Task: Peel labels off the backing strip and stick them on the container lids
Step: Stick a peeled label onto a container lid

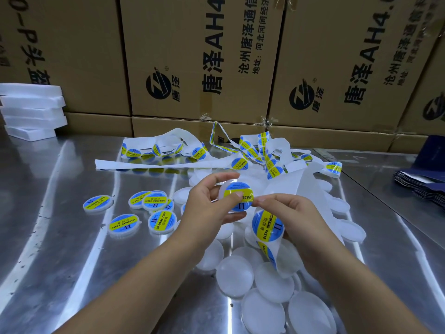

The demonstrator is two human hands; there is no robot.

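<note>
head view | forward-down | close over table [60, 237] | boxes [192, 56] behind

Printed cardboard cartons [192, 56] stand stacked along the back of a shiny metal table [60, 237]. White foam slabs [32, 109] are piled at left. Dark blue flat packs [423, 186] lie at right.

A translucent white lid [223, 188], tilted up on edge, is gripped by the left hand [209, 203] above the tabletop [72, 237]. A round blue label [243, 206] with a yellow band covers its face; the right hand [296, 213] pinches the label's right edge. The white backing strip [289, 186] loops beneath that hand, unpeeled labels [267, 225] still on it. Labelled lids [124, 224] lie flat at left; bare lids [234, 276] heap in front.
</note>
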